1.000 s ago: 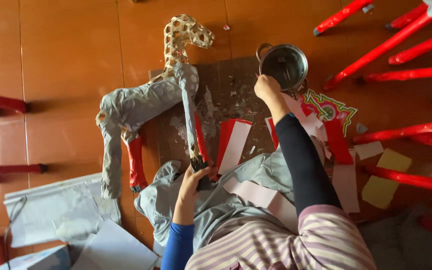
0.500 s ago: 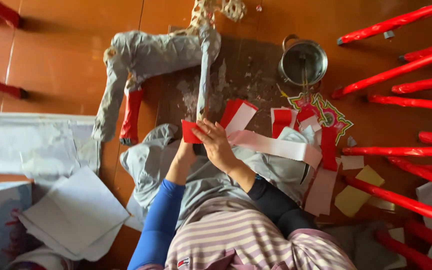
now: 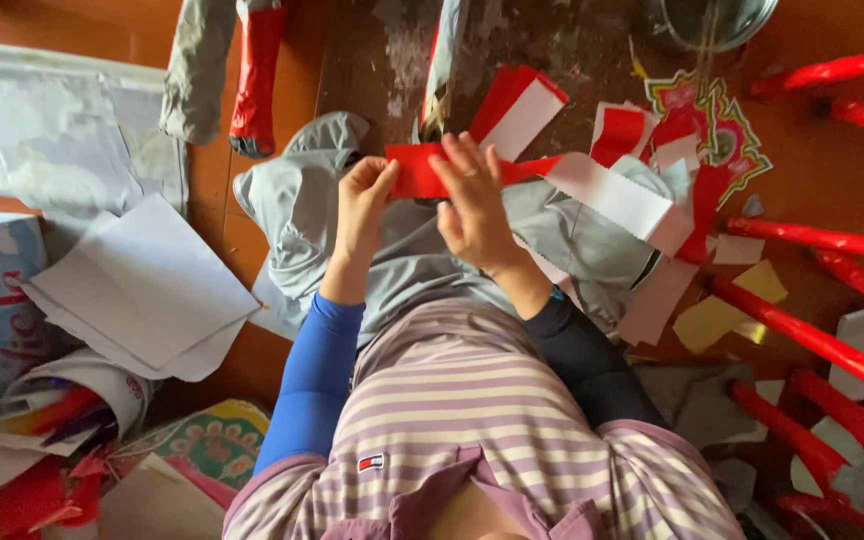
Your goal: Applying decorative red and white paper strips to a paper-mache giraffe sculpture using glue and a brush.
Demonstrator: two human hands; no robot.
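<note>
- grey trousers [image 3: 422, 250] cover the lap, above a wooden floor [image 3: 832, 160].
- white paper sheets [image 3: 142, 290] lie on the person's left.
- red-wrapped sticks [image 3: 812, 340] fan out on the right.
- left hand [image 3: 362, 210] and right hand [image 3: 472, 205] pinch a red paper strip [image 3: 417, 172] over the lap, fingers pressed onto it.

matt red paper strip [image 3: 422, 172], glossy wood floor [image 3: 852, 170], grey cloth [image 3: 302, 200]
</note>
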